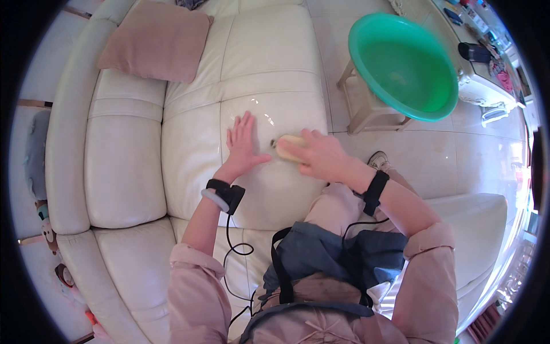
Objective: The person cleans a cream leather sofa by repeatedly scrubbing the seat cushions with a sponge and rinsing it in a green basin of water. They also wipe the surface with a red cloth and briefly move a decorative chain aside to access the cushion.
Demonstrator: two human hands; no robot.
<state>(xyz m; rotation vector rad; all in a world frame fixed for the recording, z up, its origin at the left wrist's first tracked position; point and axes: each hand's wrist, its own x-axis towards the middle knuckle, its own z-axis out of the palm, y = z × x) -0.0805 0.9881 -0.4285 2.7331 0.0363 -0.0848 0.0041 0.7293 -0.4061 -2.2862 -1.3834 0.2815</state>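
My left hand (245, 144) lies flat on the cream leather sofa seat (193, 142), palm down with its fingers spread. To its right, my right hand (324, 155) grips a pale yellow oblong block (290, 148), which looks like a scrubbing brush or sponge; its underside is hidden. The block rests against the same seat cushion, close to my left thumb. A small dark patch (273, 142) shows at its left end, too small to make out. Wet, shiny spots (268, 118) glisten on the leather just beyond my hands.
A large green plastic basin (404, 69) stands on a beige stool (365, 103) beyond the sofa's right edge. A pink cushion (157, 41) lies at the far left. Black cables (227, 253) trail from wristbands. A cluttered cabinet (485, 81) lines the right side of the tiled floor (434, 159).
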